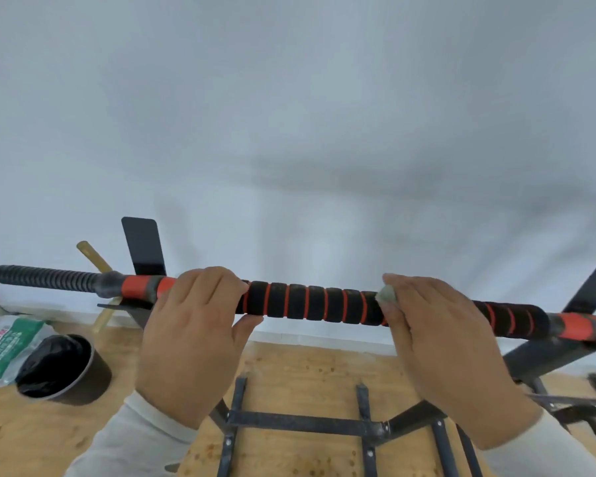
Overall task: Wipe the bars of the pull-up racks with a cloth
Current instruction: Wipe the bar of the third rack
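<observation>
Bar (310,301), padded in black foam with orange stripes, runs across the view at chest height before a white wall (289,115), carried on the dark metal rack (303,421). Left hand (190,342) grips it from above, fingers curled over the top and thumb beneath. Right hand (444,342) wraps the bar too, fingers clamped on a grey-green cloth (386,293) pressed to the foam. A black bin (66,370) and a green-printed bag (7,346) sit on the wooden floor (307,370) at left.
</observation>
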